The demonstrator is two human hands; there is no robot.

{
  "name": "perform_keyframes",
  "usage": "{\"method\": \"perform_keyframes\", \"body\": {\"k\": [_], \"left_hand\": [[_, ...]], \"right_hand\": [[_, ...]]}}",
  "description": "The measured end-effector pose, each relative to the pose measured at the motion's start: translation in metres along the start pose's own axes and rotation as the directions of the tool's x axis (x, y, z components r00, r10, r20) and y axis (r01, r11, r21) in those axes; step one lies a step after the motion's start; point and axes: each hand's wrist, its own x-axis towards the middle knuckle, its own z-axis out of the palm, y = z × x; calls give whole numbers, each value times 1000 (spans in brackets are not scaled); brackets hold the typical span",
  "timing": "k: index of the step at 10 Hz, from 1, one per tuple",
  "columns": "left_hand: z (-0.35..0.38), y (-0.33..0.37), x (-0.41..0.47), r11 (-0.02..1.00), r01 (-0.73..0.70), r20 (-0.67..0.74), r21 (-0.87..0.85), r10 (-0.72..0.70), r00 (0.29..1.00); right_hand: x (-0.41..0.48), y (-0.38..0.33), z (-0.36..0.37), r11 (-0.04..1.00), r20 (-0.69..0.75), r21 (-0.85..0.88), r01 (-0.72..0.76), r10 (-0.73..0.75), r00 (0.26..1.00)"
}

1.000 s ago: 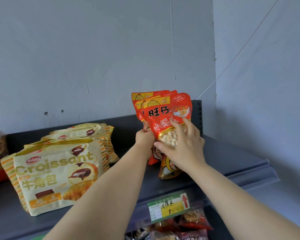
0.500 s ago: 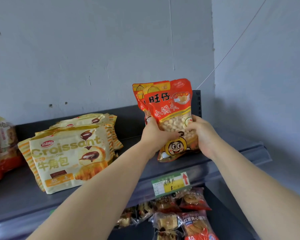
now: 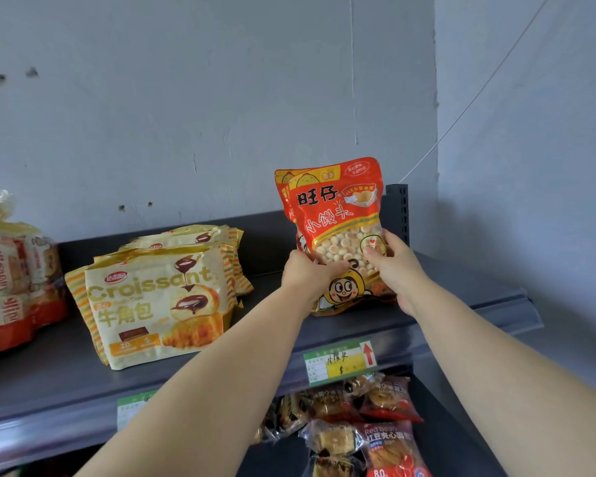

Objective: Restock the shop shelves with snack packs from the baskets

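A small stack of red snack packs (image 3: 334, 215) with a cartoon face stands upright on the right part of the dark grey top shelf (image 3: 358, 325). My left hand (image 3: 307, 273) grips the stack's left side, thumb across the front. On the right side, my right hand (image 3: 393, 266) holds the front pack with its thumb curled over the clear window. The packs behind the front one are mostly hidden.
Yellow croissant packs (image 3: 155, 301) stand in a row left of the red packs. Orange and white packs (image 3: 11, 270) sit at the far left. A green and yellow price tag (image 3: 339, 363) hangs on the shelf edge. Wrapped pastries (image 3: 355, 425) fill the shelf below. A wall corner is right.
The red packs have been squared into one upright stack standing on the shelf. My right hand moved from the front of the packs to their right side.
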Motion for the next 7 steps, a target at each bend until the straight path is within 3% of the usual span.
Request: {"method": "perform_keyframes", "body": {"k": [2, 4, 5, 7], "left_hand": [[5, -3, -9, 1000, 13, -26, -8, -14, 1000], [5, -3, -14, 1000, 21, -99, 5, -21, 995], [2, -2, -16, 1000, 3, -116, 12, -2, 993], [-23, 4, -45, 965, -111, -133, 238, 146, 980]], "right_hand": [[-4, 2, 1, 1000, 35, 14, -29, 28, 999], [-10, 3, 4, 997, -92, -65, 45, -51, 994], [-17, -1, 6, 951, -149, -275, 144, -190, 970], [-45, -4, 10, 670, -91, -704, 237, -416, 905]]}}
